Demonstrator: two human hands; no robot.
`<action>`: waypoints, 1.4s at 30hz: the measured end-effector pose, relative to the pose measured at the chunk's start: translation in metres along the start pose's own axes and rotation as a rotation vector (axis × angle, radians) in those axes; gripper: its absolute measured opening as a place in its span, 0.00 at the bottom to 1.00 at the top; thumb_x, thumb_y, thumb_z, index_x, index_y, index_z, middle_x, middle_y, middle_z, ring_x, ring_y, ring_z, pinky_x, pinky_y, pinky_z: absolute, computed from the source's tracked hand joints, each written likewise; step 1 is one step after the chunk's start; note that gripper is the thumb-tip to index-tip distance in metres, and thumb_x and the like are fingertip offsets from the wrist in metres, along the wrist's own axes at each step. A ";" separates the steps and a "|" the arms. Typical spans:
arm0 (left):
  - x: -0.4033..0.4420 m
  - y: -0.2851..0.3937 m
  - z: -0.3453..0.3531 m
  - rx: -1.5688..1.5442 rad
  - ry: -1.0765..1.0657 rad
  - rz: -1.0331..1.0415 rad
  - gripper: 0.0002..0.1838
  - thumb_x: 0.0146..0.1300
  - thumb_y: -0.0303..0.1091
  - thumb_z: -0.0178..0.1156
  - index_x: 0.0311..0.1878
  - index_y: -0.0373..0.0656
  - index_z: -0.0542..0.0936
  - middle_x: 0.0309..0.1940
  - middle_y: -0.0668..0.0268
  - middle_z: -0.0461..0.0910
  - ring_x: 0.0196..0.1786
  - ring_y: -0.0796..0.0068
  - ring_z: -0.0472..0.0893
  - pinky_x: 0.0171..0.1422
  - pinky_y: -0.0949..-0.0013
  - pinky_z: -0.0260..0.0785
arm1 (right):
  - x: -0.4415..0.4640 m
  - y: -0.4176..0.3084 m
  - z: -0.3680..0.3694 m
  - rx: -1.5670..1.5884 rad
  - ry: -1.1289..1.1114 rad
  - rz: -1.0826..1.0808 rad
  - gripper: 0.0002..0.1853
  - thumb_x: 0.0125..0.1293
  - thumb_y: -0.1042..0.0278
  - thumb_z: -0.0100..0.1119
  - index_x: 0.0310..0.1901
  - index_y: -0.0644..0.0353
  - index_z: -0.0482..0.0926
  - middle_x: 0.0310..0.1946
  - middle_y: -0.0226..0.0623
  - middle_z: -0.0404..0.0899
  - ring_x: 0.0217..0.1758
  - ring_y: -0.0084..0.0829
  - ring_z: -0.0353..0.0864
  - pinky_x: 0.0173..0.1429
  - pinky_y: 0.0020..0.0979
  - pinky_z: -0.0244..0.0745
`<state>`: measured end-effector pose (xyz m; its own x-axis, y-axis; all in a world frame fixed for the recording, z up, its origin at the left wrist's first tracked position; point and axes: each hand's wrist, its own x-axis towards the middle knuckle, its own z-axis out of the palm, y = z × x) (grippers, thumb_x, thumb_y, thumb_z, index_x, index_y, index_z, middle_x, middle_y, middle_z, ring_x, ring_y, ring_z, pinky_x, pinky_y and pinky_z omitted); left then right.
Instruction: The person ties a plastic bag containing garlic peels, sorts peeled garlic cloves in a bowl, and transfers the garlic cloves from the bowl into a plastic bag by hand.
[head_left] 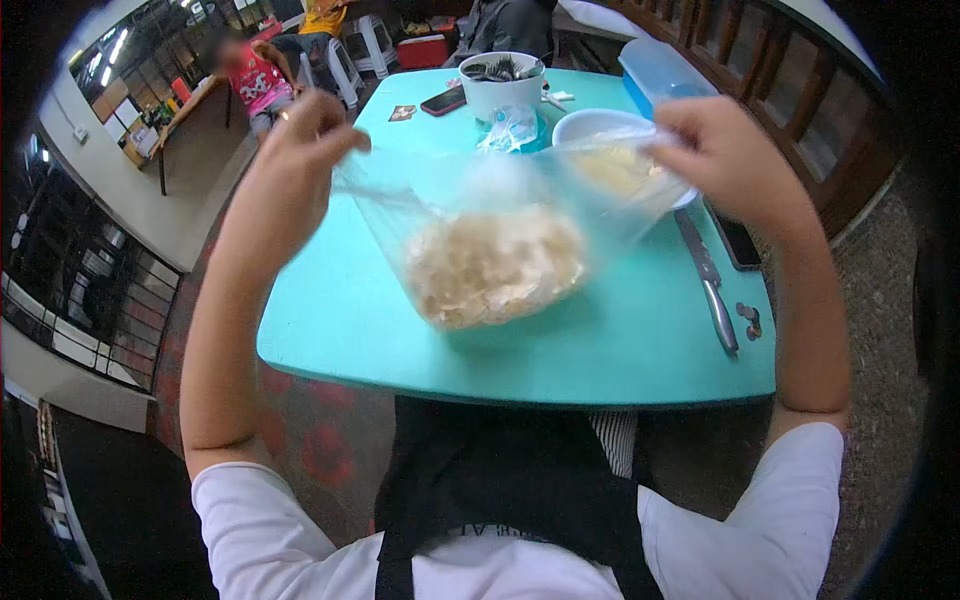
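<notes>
A clear plastic bag (400, 200) hangs over the turquoise table (340, 340), its lower part filled with pale, off-white pieces (495, 268), slightly blurred. My left hand (308, 135) pinches the bag's upper left corner. At the upper right corner, my right hand (695, 150) grips the plastic between thumb and fingers. The top edge is stretched between both hands. Behind the bag's right side, partly seen through the plastic, stands a white bowl (590, 122) with something pale yellow in it.
A knife (712, 290) lies at the right, beside a phone (735, 238) and some coins (750, 320). Farther back are a white tub (500, 97) of dark utensils, another phone (443, 100) and a blue container (665, 75). A person (262, 80) sits at the back left.
</notes>
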<state>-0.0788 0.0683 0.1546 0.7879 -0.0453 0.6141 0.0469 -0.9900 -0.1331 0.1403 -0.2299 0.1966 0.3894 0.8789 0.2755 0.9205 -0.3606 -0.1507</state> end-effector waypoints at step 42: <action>-0.091 0.201 0.119 -0.827 0.472 0.245 0.17 0.53 0.24 0.67 0.49 0.39 0.85 0.54 0.54 0.78 0.45 0.58 0.79 0.49 0.58 0.73 | -0.119 -0.078 0.132 1.248 0.080 0.228 0.22 0.78 0.56 0.50 0.57 0.69 0.80 0.39 0.30 0.83 0.34 0.14 0.73 0.36 0.19 0.68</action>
<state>-0.0682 -0.1109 -0.0203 0.3836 -0.1320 0.9140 -0.6714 -0.7195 0.1778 0.0183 -0.2649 0.0505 0.5752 0.7989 0.1756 0.1933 0.0759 -0.9782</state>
